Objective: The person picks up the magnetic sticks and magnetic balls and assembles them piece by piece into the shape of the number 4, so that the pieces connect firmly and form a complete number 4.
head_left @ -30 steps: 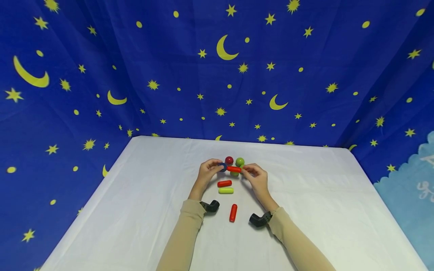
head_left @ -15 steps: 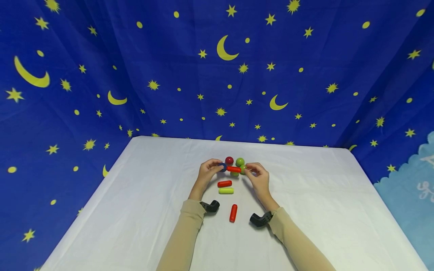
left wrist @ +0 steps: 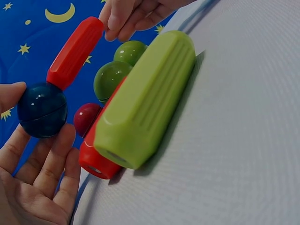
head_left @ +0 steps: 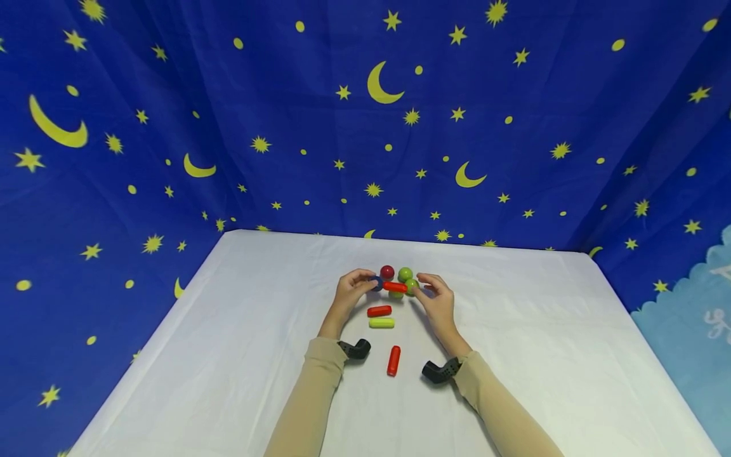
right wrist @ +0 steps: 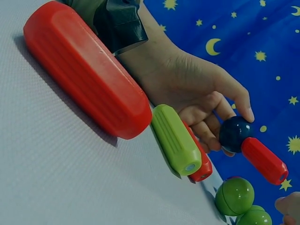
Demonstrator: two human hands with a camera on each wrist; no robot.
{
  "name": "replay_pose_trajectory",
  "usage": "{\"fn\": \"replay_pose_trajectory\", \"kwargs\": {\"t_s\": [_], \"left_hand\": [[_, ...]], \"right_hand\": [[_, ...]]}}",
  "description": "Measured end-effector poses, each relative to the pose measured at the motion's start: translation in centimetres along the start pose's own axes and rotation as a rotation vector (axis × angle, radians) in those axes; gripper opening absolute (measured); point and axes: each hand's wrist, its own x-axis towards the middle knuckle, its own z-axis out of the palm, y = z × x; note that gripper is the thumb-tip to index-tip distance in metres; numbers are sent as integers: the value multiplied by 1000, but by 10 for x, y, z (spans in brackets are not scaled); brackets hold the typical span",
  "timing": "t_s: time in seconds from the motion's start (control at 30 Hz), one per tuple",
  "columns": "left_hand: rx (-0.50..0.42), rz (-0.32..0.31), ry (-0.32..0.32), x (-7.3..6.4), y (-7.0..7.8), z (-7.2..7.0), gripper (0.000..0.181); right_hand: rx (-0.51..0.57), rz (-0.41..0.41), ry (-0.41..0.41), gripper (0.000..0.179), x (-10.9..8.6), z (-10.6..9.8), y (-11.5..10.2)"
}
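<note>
My left hand point(head_left: 348, 295) pinches a dark blue ball point(left wrist: 42, 110) between thumb and fingers. From that ball a red ribbed rod point(left wrist: 75, 54), apparently stuck on by one end, points toward the right hand. Just past the rod's free end is my right hand point(head_left: 436, 301), fingers parted and loosely bent, with nothing seen between them. Green balls point(head_left: 405, 274) and a dark red ball point(head_left: 387, 273) lie on the table around the rod. Nearer to me are a second red rod point(head_left: 379, 311) and a yellow-green rod point(head_left: 381, 323), side by side.
Another red rod point(head_left: 394, 360) lies between the forearms, pointing away from me. Black wrist mounts point(head_left: 440, 371) jut inward from both sleeves. A white cloth covers the table point(head_left: 228, 355); a blue curtain point(head_left: 320, 127) with moons and stars stands behind it.
The right hand has come off the red rod's free end and drawn slightly to the right, with its fingers wider apart. The left hand keeps its pinch on the blue ball.
</note>
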Motion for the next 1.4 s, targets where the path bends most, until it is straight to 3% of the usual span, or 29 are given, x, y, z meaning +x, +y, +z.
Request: {"fn": "replay_pose_trajectory", "kwargs": {"t_s": [0.3, 0.57, 0.73, 0.9, 1.07, 1.4], "left_hand": [[-5, 47, 14, -1, -3, 2, 26], [-11, 0, -1, 1, -2, 0, 29], [-3, 2, -28, -4, 8, -1, 30], [15, 27, -36, -13, 25, 2, 30], [4, 9, -31, -14, 28, 3, 28], [8, 15, -30, -14, 27, 3, 29]], "right_hand": [[-37, -7, -9, 33, 0, 2, 3], [-68, 25, -14, 33, 0, 3, 3], [-95, 8, -31, 34, 1, 4, 14], [-131, 77, -40, 40, 3, 5, 37], [-171, 140, -65, 41, 4, 4, 42], [-205, 127, -88, 39, 4, 4, 43]]}}
